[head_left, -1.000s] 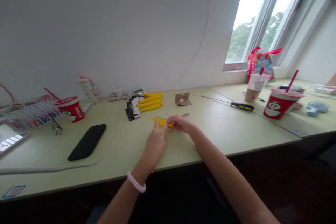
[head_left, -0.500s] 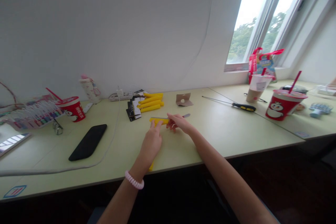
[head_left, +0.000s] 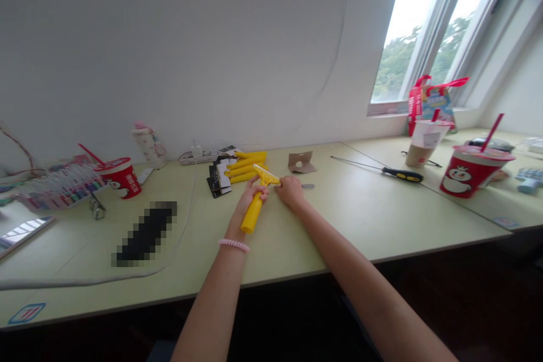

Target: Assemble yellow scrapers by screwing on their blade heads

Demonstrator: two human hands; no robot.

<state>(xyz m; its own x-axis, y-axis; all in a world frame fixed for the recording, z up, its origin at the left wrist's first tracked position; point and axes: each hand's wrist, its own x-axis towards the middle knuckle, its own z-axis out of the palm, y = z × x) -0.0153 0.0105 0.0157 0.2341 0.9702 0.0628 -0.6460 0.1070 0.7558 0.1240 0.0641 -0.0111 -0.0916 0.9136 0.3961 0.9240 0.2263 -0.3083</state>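
My left hand [head_left: 246, 198] is wrapped round a yellow scraper [head_left: 253, 213], tilted up off the table with its wide T-shaped head pointing away and a pale strip along the edge. Against the right end of that head sits my right hand [head_left: 291, 191], its fingers curled and closed; whatever they pinch is hidden. A small grey flat piece [head_left: 309, 186] shows just beyond the right hand, and I cannot tell what it is. Behind the left hand lie several more yellow handles [head_left: 246, 167] beside black-and-white cards [head_left: 218, 178].
A folded brown cardboard piece [head_left: 303, 162] lies near the wall. To the right are a long screwdriver [head_left: 401, 174], a red cup [head_left: 469, 175] and a clear cup [head_left: 424, 144]. At left are another red cup [head_left: 123, 178], a pixelated black object [head_left: 146, 235] and a cable [head_left: 85, 281].
The scraper has been raised off the table and turned, so its handle now points toward me. My left hand has changed from pressing on it to gripping it. The right hand remains at the head's end.
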